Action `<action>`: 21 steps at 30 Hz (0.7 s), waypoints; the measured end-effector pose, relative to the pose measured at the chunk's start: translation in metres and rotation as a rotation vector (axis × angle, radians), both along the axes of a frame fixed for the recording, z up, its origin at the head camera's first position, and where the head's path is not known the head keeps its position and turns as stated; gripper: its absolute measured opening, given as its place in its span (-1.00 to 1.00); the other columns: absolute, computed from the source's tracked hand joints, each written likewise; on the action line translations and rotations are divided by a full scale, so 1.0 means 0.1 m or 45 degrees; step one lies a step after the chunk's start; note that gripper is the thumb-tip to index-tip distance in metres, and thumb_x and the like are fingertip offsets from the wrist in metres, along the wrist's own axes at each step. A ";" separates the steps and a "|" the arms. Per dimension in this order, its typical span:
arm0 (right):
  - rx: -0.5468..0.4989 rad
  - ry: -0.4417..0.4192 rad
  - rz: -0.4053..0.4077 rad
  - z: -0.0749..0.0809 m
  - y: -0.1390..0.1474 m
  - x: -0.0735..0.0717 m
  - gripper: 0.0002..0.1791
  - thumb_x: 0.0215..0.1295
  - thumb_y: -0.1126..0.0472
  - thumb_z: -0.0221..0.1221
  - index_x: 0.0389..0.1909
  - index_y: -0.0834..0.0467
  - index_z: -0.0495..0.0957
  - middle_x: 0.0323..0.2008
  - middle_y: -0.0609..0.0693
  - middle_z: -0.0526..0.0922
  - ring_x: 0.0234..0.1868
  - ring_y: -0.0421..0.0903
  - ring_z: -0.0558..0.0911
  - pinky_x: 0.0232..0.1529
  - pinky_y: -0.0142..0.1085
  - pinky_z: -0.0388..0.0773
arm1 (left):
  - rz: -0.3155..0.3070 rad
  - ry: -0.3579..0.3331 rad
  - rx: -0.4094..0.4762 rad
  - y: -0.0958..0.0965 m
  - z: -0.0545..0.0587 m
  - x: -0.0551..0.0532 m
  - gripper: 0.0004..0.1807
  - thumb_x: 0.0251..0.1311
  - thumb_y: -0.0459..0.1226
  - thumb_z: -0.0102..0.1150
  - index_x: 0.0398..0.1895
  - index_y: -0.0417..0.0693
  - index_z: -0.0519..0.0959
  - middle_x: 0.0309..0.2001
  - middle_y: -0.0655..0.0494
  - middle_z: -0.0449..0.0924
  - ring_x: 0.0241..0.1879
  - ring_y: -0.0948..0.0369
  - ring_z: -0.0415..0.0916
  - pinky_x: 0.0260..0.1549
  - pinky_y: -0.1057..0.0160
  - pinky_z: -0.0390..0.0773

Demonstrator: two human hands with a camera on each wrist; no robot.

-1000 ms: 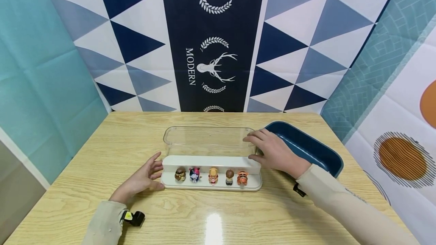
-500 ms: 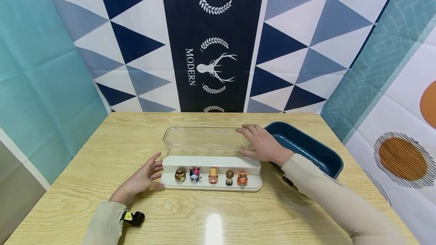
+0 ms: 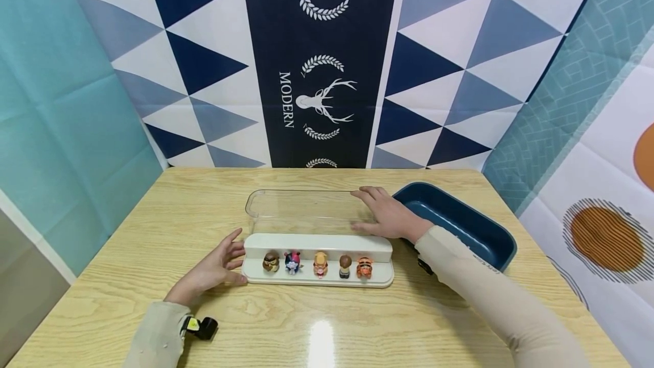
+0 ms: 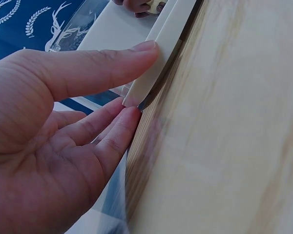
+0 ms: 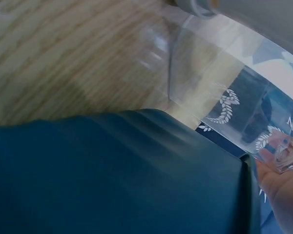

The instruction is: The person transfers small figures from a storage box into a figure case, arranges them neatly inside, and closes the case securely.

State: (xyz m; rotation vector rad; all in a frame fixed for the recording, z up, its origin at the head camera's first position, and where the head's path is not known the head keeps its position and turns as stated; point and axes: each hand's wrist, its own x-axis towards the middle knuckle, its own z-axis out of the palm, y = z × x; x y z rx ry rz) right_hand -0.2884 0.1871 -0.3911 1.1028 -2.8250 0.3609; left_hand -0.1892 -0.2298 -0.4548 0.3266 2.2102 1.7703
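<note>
In the head view a white display base (image 3: 306, 241) with a raised step lies mid-table. Several small figurines stand along its front, among them an owl (image 3: 271, 262) and an orange striped tiger (image 3: 364, 267). Behind the step rises a clear plastic cover (image 3: 301, 206). My left hand (image 3: 212, 270) pinches the base's left end; in the left wrist view the thumb (image 4: 112, 68) lies on its edge and the fingertips are under it. At the cover's right end, my right hand (image 3: 390, 214) grips it, thumb nearer me, fingers on the far side, seen through the plastic in the right wrist view.
A dark blue tray (image 3: 477, 217) sits at the right, close behind the right wrist, with its wall filling much of the right wrist view. Patterned cloths hang behind the table (image 3: 317, 311) and at both sides. Each forearm wears a wrist camera (image 3: 204, 328).
My right hand has slid left, from the cover's right end further over it, and its thumb has moved in. The left hand, the base and the figurines stay put.
</note>
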 end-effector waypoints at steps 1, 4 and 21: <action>-0.007 -0.005 0.002 0.00 0.00 0.00 -0.08 0.29 -0.29 0.19 0.51 0.15 0.18 0.40 0.29 0.26 0.39 0.26 0.26 0.29 0.17 0.39 | 0.000 0.003 -0.001 0.00 0.00 0.00 0.30 -0.12 -0.68 0.37 0.56 -0.31 -0.36 0.42 -0.53 0.00 0.39 -0.38 0.04 0.34 -0.04 0.34; -0.018 -0.001 0.008 0.00 0.00 0.00 -0.09 0.30 -0.28 0.19 0.51 0.15 0.18 0.39 0.28 0.27 0.38 0.25 0.26 0.28 0.17 0.39 | 0.000 0.007 -0.002 0.00 0.00 0.00 0.30 -0.12 -0.68 0.37 0.56 -0.30 -0.36 0.42 -0.53 0.00 0.39 -0.38 0.04 0.34 -0.03 0.35; -0.065 0.016 0.088 -0.06 0.01 -0.05 -0.11 0.34 -0.23 0.19 0.47 0.25 0.20 0.32 0.28 0.30 0.30 0.20 0.30 0.27 0.14 0.39 | 0.002 -0.007 0.012 -0.01 -0.01 0.00 0.31 -0.13 -0.68 0.37 0.56 -0.29 -0.37 0.43 -0.54 -0.02 0.40 -0.39 0.02 0.36 -0.11 0.28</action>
